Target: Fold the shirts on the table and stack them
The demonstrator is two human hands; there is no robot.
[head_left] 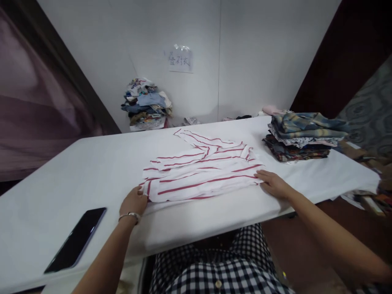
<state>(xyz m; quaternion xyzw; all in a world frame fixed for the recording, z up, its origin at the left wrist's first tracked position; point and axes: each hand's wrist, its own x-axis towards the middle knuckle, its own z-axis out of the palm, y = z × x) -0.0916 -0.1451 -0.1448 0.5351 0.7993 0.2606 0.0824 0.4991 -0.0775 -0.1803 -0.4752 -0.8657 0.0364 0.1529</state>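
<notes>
A white shirt with red stripes (199, 173) lies across the white-covered table in front of me. One sleeve stretches away towards the wall at the back, and the collar is at the right side. My left hand (134, 202), with a bracelet at the wrist, grips the near left corner of the shirt, its fingers closed on the cloth. At the shirt's near right end, my right hand (273, 183) holds the edge between thumb and fingers. The fingertips of both hands are partly hidden by the cloth.
A black phone (76, 239) lies at the table's left front. Folded shirts (306, 134) form a stack at the right. A heap of clothes (147, 104) stands behind the table, below a paper sign (180, 60) on the wall. The white tablecloth (101, 163) hangs over the front edge.
</notes>
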